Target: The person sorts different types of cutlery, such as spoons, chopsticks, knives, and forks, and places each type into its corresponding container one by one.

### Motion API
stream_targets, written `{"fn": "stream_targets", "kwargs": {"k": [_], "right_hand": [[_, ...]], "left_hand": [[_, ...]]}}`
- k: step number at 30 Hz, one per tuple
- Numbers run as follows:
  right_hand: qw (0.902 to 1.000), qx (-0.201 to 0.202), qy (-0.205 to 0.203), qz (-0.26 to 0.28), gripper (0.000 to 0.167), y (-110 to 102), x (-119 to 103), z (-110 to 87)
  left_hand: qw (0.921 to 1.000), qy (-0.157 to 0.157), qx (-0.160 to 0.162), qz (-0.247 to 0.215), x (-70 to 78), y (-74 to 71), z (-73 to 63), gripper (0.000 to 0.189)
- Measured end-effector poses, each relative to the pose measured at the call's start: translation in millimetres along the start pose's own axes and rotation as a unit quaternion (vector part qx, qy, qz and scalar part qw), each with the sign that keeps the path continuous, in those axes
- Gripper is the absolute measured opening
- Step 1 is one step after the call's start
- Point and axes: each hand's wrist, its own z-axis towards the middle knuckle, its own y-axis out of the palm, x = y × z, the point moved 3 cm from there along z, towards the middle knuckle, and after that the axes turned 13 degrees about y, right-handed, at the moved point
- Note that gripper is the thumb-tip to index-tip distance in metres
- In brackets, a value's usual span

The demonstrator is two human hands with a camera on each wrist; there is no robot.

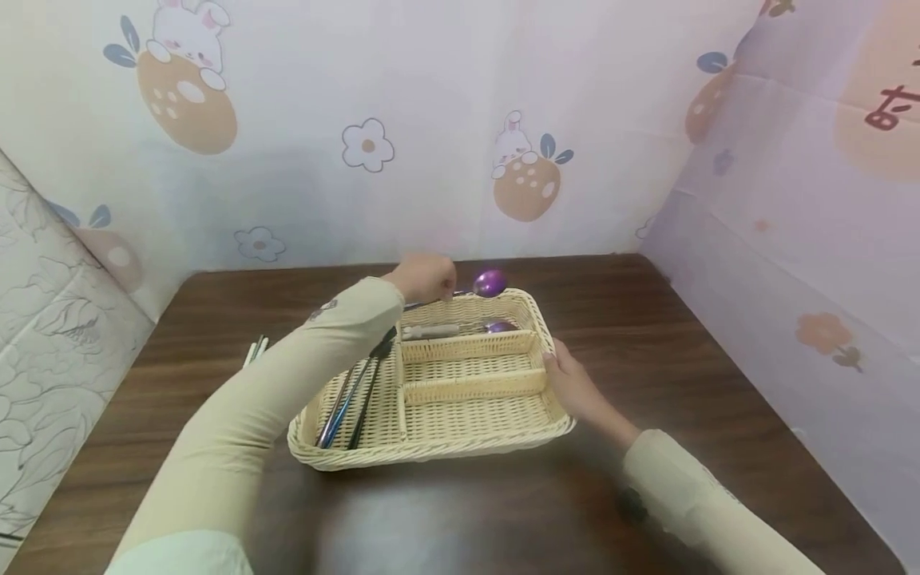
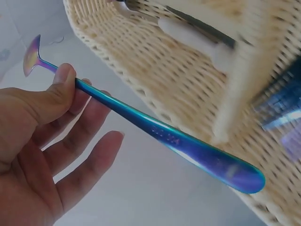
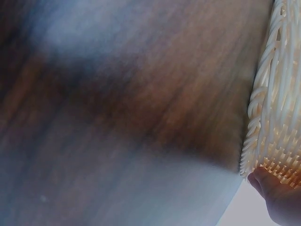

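Observation:
My left hand [image 1: 426, 278] pinches a shiny purple-blue spoon [image 2: 174, 136] between thumb and fingers, near its bowl end. The spoon is over the back rim of a cream woven basket [image 1: 431, 455]. My right hand [image 1: 571, 382] grips the basket's right side; in the right wrist view its thumb [image 3: 265, 181] lies against the weave. In the back compartment lie a white-handled utensil [image 1: 431, 331] and another purple spoon [image 1: 499, 327]. The long left compartment holds several dark and bluish utensils [image 1: 345, 407], partly hidden by my left sleeve.
The basket stands over a dark wood table [image 1: 683, 399]. Pale sticks [image 1: 255, 350] show to the left, mostly behind my left arm. A printed curtain [image 1: 431, 200] hangs along the table's back edge, with more cloth at both sides.

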Motion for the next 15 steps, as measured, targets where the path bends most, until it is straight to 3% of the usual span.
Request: {"fn": "stream_targets", "kwargs": {"k": [7, 15], "right_hand": [[1.0, 0.004, -0.004, -0.002, 0.048, 2.3, -0.3, -1.9], [0.9991, 0.028, -0.023, -0.024, 0.046, 2.0, 0.3, -3.4]], "left_hand": [[0.9983, -0.006, -0.047, 0.032, 4.0, 20.2, 29.4, 0.005], [0.9931, -0.013, -0.096, 0.065, 5.7, 43.3, 57.4, 0.019]]}}
